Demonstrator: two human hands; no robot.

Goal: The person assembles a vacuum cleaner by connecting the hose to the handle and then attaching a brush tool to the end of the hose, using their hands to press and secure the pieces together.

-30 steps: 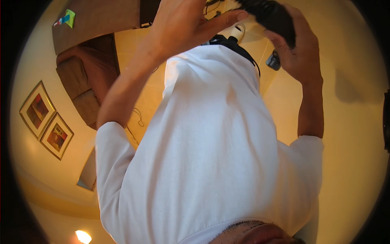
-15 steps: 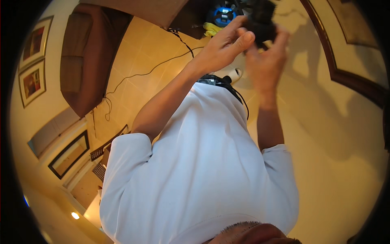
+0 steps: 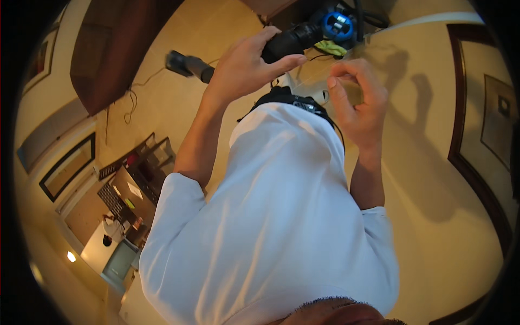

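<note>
Grip of the left hand (image 3: 235,70) has thumb and fingers around the black cylindrical device (image 3: 293,42), while the right hand (image 3: 362,105), below and right of the device, curls loosely around nothing visible. Judging by this hold, the device is already lifted and not yet released; what handling is left, I cannot tell. Past the device's right end are a blue round object (image 3: 337,26) and a yellow-green cloth (image 3: 331,49).

A brown sofa (image 3: 103,59) stands on a tan floor (image 3: 211,24). A pale wall (image 3: 39,116) with a framed picture (image 3: 40,59) is behind the sofa. Past the sofa is a black-framed panel (image 3: 67,168) — and a small glowing light (image 3: 71,257). The yellow wall (image 3: 433,260) across from the sofa has a big brown-framed picture (image 3: 476,108).
</note>
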